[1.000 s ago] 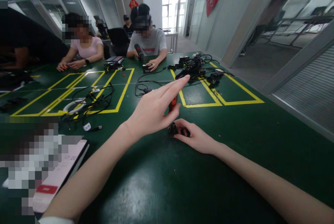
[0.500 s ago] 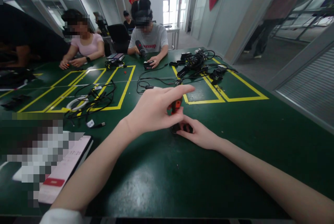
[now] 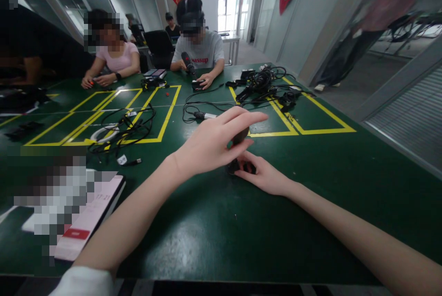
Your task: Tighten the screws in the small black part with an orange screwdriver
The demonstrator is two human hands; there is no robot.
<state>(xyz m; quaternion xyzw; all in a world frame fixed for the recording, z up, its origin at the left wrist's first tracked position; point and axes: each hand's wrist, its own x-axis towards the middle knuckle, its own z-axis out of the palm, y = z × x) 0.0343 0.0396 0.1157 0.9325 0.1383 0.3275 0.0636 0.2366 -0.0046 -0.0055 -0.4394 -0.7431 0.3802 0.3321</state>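
My left hand (image 3: 216, 137) is curved round a dark, round-ended object (image 3: 241, 136), which shows between the thumb and the outstretched forefinger. Most of that object is hidden behind the hand, so its kind is unclear. Low on the green table, my right hand (image 3: 267, 175) has its fingers bent and closed on a small black piece (image 3: 232, 167). The piece lies just under the left hand, and the fingers cover part of it. I cannot tell whether the two objects touch.
Tangled black cables (image 3: 260, 84) lie beyond my hands to the right, and more cables (image 3: 138, 123) to the left. A phone (image 3: 84, 222) rests near my left forearm. Yellow tape (image 3: 324, 129) marks the table (image 3: 311, 231). Across it, a co-worker (image 3: 198, 52) holds a black power tool (image 3: 188, 63).
The object in my left hand has turned: an orange part showed before, now a dark rounded end does. The left hand has shifted slightly right and up. My right hand has hardly moved.
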